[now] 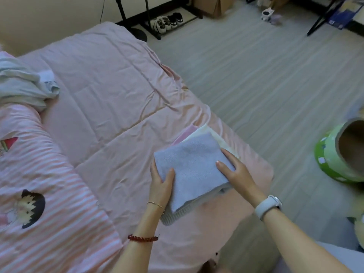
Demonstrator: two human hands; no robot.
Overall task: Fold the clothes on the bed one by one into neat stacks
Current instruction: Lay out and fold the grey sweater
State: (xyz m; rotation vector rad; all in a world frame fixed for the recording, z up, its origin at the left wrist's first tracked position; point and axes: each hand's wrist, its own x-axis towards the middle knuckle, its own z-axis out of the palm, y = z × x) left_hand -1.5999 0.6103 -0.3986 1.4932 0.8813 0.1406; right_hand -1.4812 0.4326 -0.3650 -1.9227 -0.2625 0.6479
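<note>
Risk, far left: an unfolded pale garment (21,83) is seen crumpled at the head end of the bed (110,99), well apart from both hands. It is judged that the task is not complete while this piece remains loose.

Risk, centre: the folded blue-grey garment (192,170) is held near the bed's corner. A grey knit layer shows beneath its near edge; whether this belongs to the same piece cannot be told. Should either grip be eased unevenly, the folds could be expected to slip and open.

Risk, right: folded pink and cream pieces (199,133) are noted just beyond the held garment, close to the mattress edge. A careless placement could push the stack toward the floor (266,75).

Position: the left hand (161,186) is curled round the garment's left edge, thumb on top, fingers hidden beneath. The right hand (231,168) is laid on the right side with fingers fairly straight; whether anything is gripped beneath it cannot be told. The garment lies between the two hands.
</note>
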